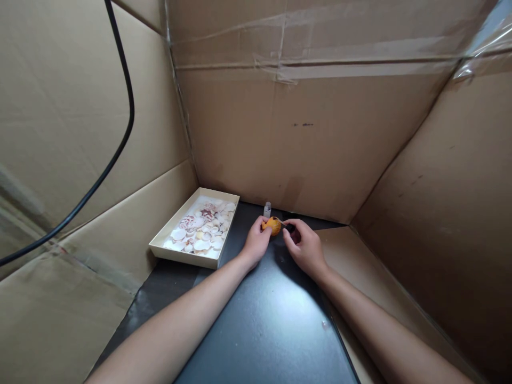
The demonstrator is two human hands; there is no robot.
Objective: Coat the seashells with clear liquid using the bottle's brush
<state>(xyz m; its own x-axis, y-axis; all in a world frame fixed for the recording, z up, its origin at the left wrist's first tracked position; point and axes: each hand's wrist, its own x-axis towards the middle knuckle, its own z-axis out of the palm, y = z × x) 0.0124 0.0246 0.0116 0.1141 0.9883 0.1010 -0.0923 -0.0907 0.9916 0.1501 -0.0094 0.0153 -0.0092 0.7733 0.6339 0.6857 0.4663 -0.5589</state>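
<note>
My left hand (pixel 256 242) pinches an orange ribbed seashell (pixel 274 226) by its left edge, above the dark tabletop. A dark spot shows near the top of the shell. My right hand (pixel 306 246) grips a small brush (pixel 288 228) with a black handle, and its thin pale stem reaches left to the shell's upper right edge. Something dark reddish shows under the right fingers, too shadowed to name. Just behind the left fingertips, a small clear bottle (pixel 267 209) stands upright.
To the left lies a shallow cream box (pixel 184 258) holding many white and brown-speckled shells (pixel 202 226). Cardboard walls (pixel 256 133) enclose the back and both sides. A black cable (pixel 130 96) hangs at the left. A cardboard sheet (pixel 352 256) lies right of the shiny dark tabletop (pixel 272 330).
</note>
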